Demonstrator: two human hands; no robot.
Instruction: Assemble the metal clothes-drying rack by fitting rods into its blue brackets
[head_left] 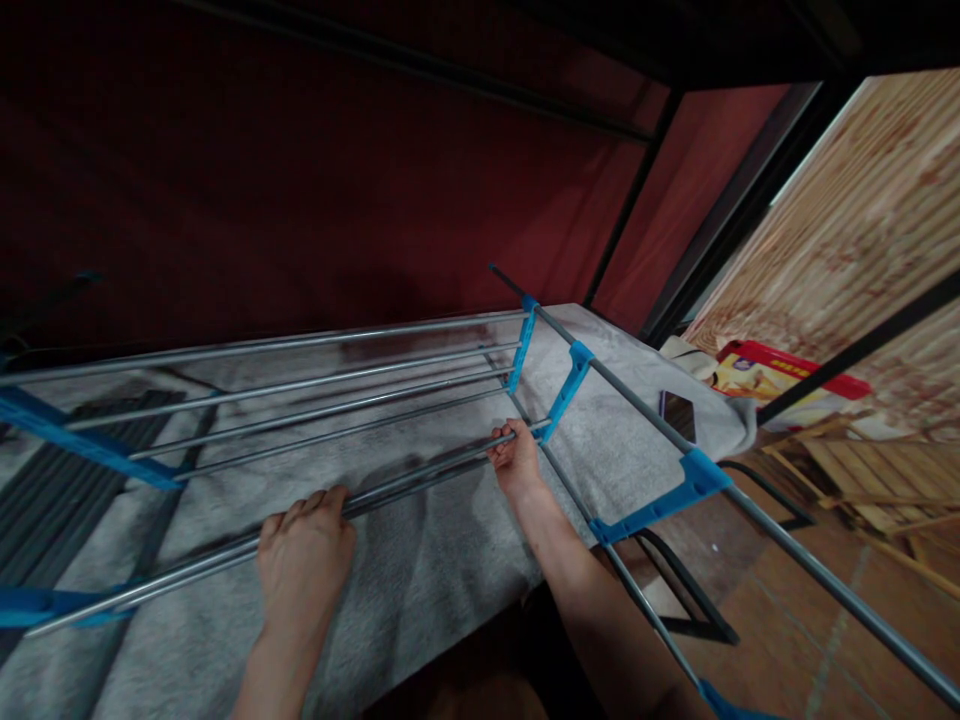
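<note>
At eight o'clock in my view, my left hand is curled over the metal tubes; at five, my right hand has its fingers closed around them, near a blue bracket. The tubes run from eight o'clock to four across the grey cloth. A phone lies at three.

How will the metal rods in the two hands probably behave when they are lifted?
The metal rods look stiff, running straight between left hand and right hand. Their smooth, shiny surface may feel slippery. Being round, they could roll if laid loose.
</note>
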